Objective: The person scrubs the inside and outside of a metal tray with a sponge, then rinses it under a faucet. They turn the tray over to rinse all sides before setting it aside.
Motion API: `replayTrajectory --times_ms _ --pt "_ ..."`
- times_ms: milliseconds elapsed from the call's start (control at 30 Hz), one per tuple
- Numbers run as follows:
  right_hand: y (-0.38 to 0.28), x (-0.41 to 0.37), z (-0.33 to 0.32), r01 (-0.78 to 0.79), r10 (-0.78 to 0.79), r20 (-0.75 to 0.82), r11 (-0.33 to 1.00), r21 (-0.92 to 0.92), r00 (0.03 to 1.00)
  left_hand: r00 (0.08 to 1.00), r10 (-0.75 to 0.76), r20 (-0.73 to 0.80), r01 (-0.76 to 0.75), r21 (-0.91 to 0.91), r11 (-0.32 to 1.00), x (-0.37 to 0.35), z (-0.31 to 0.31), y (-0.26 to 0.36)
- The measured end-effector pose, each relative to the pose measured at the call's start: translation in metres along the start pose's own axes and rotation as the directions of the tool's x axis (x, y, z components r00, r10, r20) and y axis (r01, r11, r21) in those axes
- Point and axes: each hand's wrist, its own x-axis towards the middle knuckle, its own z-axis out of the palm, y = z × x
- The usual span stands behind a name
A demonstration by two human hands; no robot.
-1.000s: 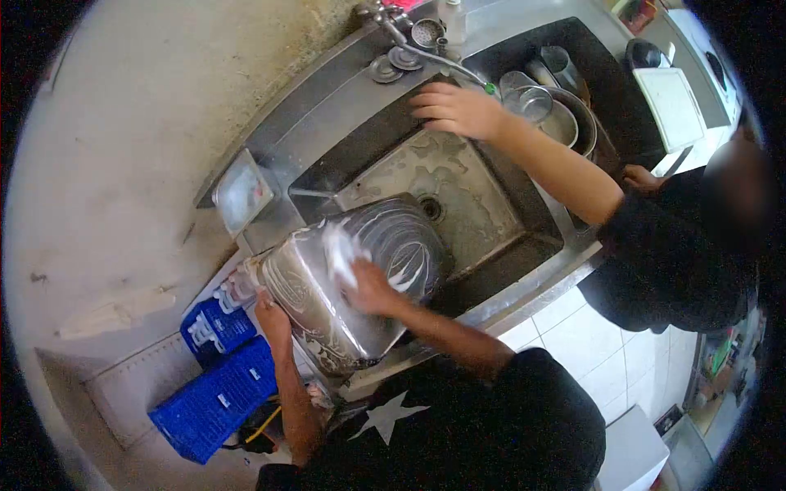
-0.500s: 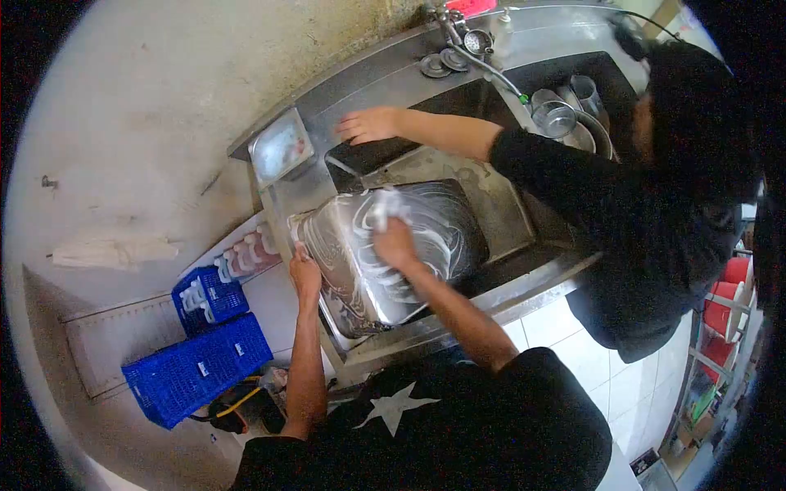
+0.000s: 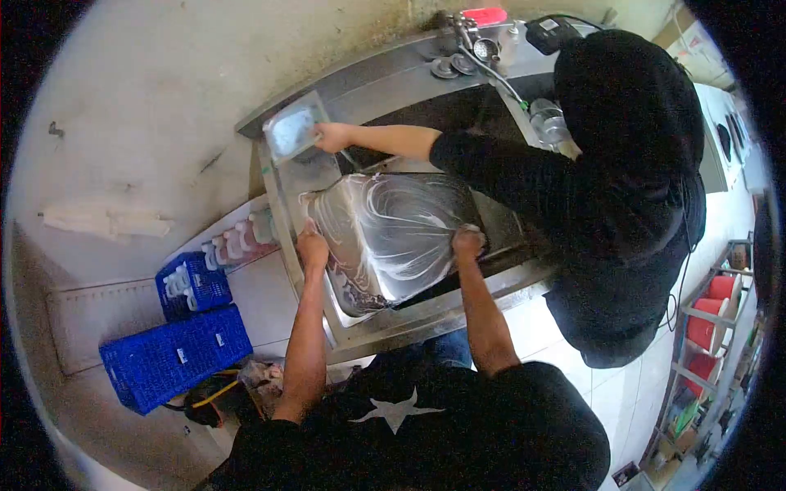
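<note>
A large metal pan, streaked with white suds, lies tilted across the steel sink. My left hand has its fingers wrapped on the pan's left rim. At the pan's right side is my right hand, closed; whether it grips the edge or the white scrubber is hidden. Above the pan, a co-worker's hand reaches from the right and touches the edge of a rectangular container with whitish contents, at the sink's upper left corner.
A co-worker in black stands at the right. Cups sit in the far basin near a hose. Blue crates are at lower left. A shelf with red containers stands at far right.
My right hand has moved right and down from the pan's middle to its right side. The co-worker's hand has moved left and down to the container, and the co-worker's head has leaned in.
</note>
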Motion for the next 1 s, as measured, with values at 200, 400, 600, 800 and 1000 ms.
replayTrajectory --times_ms 200,400,600,800,1000 --pt "0.050 0.095 0.067 0.086 -0.087 0.006 0.994 0.064 0.996 0.997 -0.009 -0.079 0.010 0.006 1.000 -0.004 -0.009 0.030" --pt "-0.033 0.068 0.037 0.137 -0.157 0.075 0.965 0.226 0.985 0.983 0.143 -0.115 -0.136 0.070 0.988 0.002 0.000 0.006" --pt "-0.162 -0.084 -0.087 0.568 -0.600 -0.080 0.694 0.443 0.796 0.999 -0.008 0.047 0.004 0.093 0.996 0.001 -0.013 0.025" --pt "-0.232 -0.071 -0.089 0.906 -0.870 -0.323 0.266 0.330 0.373 0.997 0.067 -0.023 -0.068 -0.024 0.997 -0.003 0.011 -0.002" --pt "-0.217 0.081 -0.036 0.696 -0.674 0.370 0.712 0.093 0.640 0.997 0.061 -0.042 -0.059 0.046 0.997 0.000 0.008 0.012"
